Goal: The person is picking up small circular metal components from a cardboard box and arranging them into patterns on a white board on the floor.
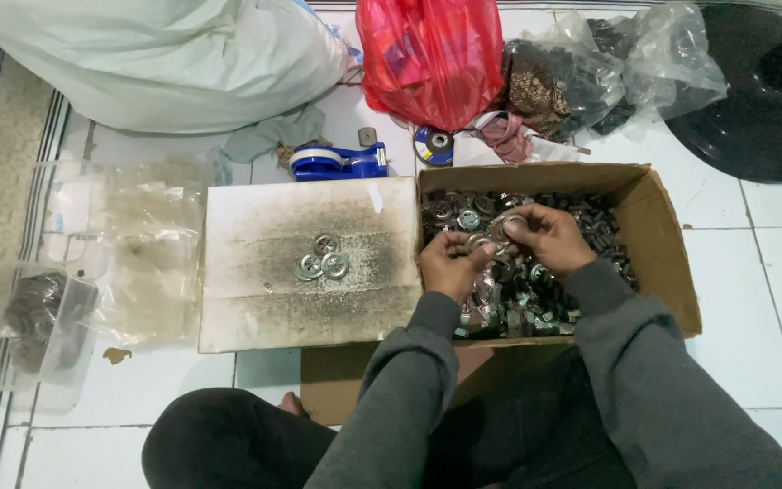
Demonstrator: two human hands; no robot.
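both hands are over the box (pixel 662 244) of metal parts (pixel 518 299), the left hand (pixel 450 263) and right hand (pixel 545 237) close together, almost touching. the right fingers (pixel 510 234) pinch a round metal ring (pixel 506 224), held up flat-on between the two hands, and the left fingers are closed on a small part (pixel 474 242) just beside it. three rings (pixel 321 259) lie on the white board (pixel 255 308) to the left, nearer the left hand, with the blue tape holder (pixel 337 161) on the floor behind.

So there's a round silver metal ring (pixel 506 226) pinched in both hands, held tilted right over the cardboard box (pixel 658 235), which is packed with a heap of small dark and silver metal parts (pixel 536 299).
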